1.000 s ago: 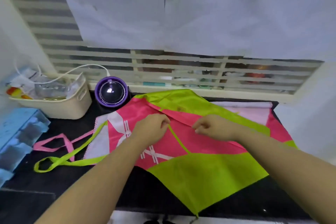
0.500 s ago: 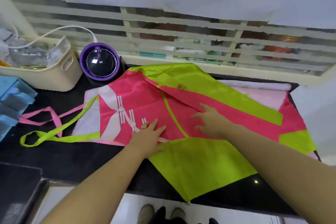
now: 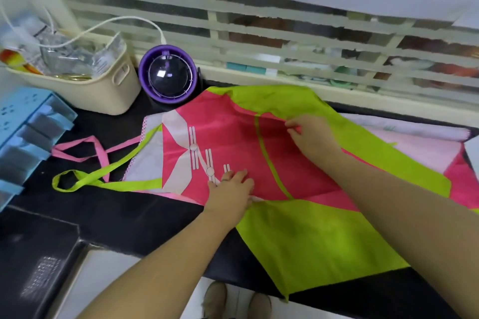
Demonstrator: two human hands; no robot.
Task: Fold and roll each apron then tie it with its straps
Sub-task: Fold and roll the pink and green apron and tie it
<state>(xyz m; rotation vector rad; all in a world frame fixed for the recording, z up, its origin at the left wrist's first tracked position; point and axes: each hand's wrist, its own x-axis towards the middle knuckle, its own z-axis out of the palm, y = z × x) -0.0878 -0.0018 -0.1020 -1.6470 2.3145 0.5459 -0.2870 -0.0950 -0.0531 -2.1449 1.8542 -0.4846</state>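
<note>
Obs., head view. Pink and lime-green thin fabric apron [image 3: 223, 137] lies spread on the black stone countertop [image 3: 124, 217], partly folded. One lime-green flap [image 3: 285, 101] is turned over the far side. A lime-green lower panel [image 3: 311, 241] reaches the near counter edge and hangs slightly past it.

Left hand [image 3: 229, 193]: palm down on the pink panel, fingers [image 3: 241, 175] straight and together. It presses flat just right of the white printed pattern [image 3: 193, 147] and holds nothing. Cloth lies under the fingers, not between them.

Right hand [image 3: 315, 137]: fingers curled, fingertips [image 3: 291, 128] pinching the apron at the near edge of the green flap. The cloth passes between thumb and fingers there. A narrow green stripe [image 3: 267, 158] runs down the pink panel between the two hands, which are well apart.

Straps: lime-green strap [image 3: 124, 186] loops out to the left on the counter, loose. The pink strap [image 3: 74, 144] lies beside it and crosses it near the loop.

Surroundings:
- A pale pink cloth [image 3: 420, 147] lies under the apron at right.
- A purple round device with a dark dome [image 3: 167, 76] touches the apron's far-left corner.
- A cream plastic basket [image 3: 103, 96] sits left of the device.
- A light-blue plastic organiser [image 3: 28, 132] sits at the far left.
</note>
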